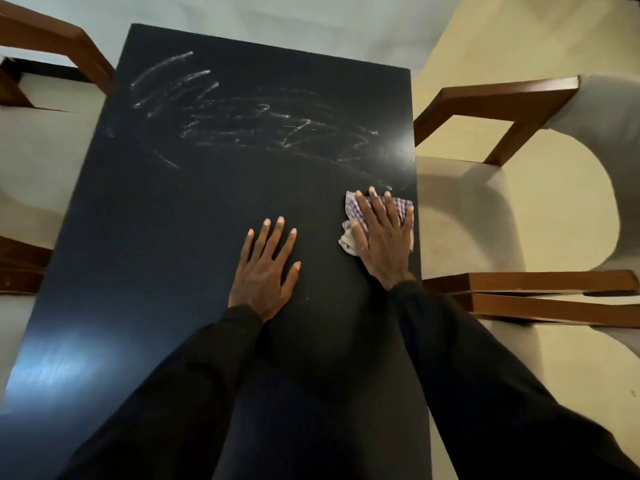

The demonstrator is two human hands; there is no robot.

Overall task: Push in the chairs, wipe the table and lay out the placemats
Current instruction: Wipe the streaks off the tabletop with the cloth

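Black sleeves [194,386] cover both our arms, reaching from the near edge out over the table [166,237], a dark rectangular top with a smooth, faintly glossy face whose long axis runs from us to the far end. Our left hand [265,271] lies flat on the bare surface near the middle, palm down, fingers spread wide and pointing away from us, holding nothing. Our right hand [382,237] sits just to the right of it, close to the table's right edge, pressed flat with fingers splayed on a crumpled cloth [349,237]; the soft fabric is white with a purple check and bunches out on the left of the hand and beyond the fingertips. Farther out, pale chalky scribbles [242,123] streak across the far half of the top, mostly as slanted and sideways strokes; we can read no letters in them. On the right, a chair [502,116] with reddish-brown wooden arms and pale upholstery stands beside the table, its arm ends at the table's edge. On the left, another chair [62,46] of the same wood and pale padding meets the far left edge.
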